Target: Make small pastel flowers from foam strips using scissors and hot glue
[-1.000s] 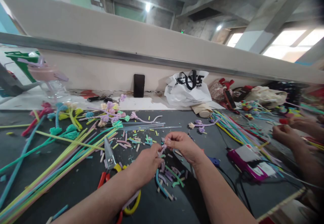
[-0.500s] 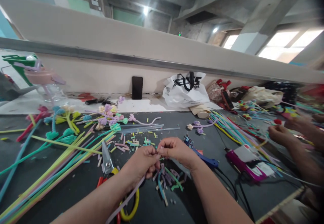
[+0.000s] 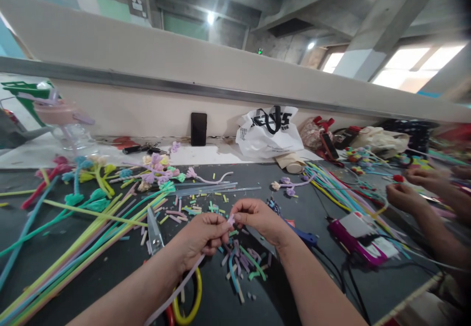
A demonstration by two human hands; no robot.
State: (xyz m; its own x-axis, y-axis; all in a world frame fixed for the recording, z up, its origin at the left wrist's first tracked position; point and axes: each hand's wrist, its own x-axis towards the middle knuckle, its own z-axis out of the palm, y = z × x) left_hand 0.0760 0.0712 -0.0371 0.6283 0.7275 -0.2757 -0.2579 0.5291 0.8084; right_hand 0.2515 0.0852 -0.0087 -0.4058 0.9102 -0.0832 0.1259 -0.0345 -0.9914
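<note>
My left hand (image 3: 200, 237) and my right hand (image 3: 257, 218) meet above the dark table (image 3: 324, 286), both pinching one end of a pale lilac pipe cleaner (image 3: 176, 289). Its long tail runs down and left under my left wrist. The pinched tip between the fingers is small and partly hidden. Just below my hands lies a heap of short cut pipe-cleaner bits (image 3: 241, 262). Scissors (image 3: 156, 237) with red and yellow handles lie to the left of my left hand.
Long coloured pipe cleaners (image 3: 73, 247) fan out at the left, with finished flowers (image 3: 154, 169) behind them. A white bag (image 3: 270, 129) and a black phone (image 3: 198, 128) stand at the wall. Another person's hands (image 3: 408, 196) work at the right near a magenta device (image 3: 358, 237).
My hands have drawn together and a little nearer to me. The lilac pipe cleaner's tail now trails under my left wrist. The other person's hands shifted slightly.
</note>
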